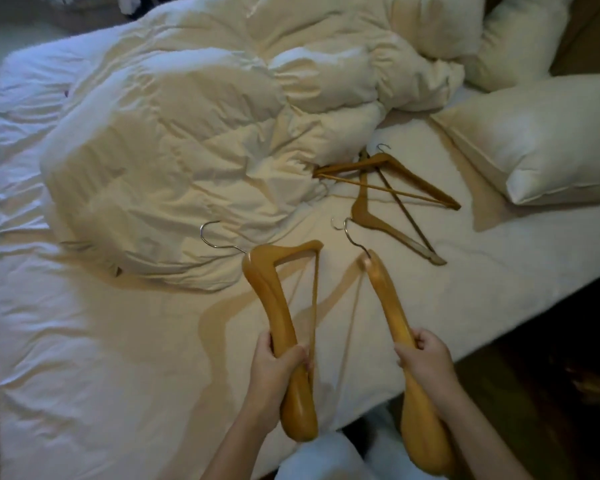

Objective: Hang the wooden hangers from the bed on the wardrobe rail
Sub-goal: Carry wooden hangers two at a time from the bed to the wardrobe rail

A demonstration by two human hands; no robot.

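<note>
Because each is held by one shoulder end, hook pointing away, the first hanger [272,299] and second hanger [388,299] look ready to catch a rail: left grip [274,365] curled tight round one, right grip [425,355] round the other, above the bed [84,341]. Two crossed hangers [413,176] lie on the sheet beside the duvet [187,133] and pillow [551,140].

Dim warm light, bluish at L side; held hangers [276,306] motion-blurred, ghosted; wide-angle warp at edges

2 bare forearms [246,424], wht trousers [312,460].
</note>
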